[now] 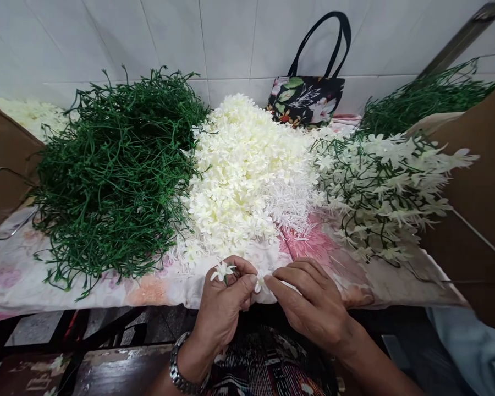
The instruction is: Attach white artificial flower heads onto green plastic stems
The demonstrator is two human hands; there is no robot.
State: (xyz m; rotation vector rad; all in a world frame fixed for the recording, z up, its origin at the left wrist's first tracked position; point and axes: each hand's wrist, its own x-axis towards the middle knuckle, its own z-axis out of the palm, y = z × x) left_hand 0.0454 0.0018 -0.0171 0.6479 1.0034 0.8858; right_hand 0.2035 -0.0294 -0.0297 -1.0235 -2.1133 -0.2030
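My left hand (225, 308) is closed on a green plastic stem, most of it hidden by the fingers. A white artificial flower (223, 271) on that stem shows above the knuckles. A second white blossom (260, 284) sits between my two hands, at the left thumb tip. My right hand (313, 305) pinches this blossom with thumb and index finger. Just beyond the hands lies a heap of loose cream-white flower heads (235, 181). Thin white stamen pieces (291, 203) are piled at the heap's right side.
A big tangle of green plastic stems (115, 176) lies on the left of the floral cloth (148, 291). On the right are finished-looking flower sprays (388, 187) beside a brown cardboard panel (474, 209). A black floral handbag (307, 102) stands against the tiled wall (231, 38).
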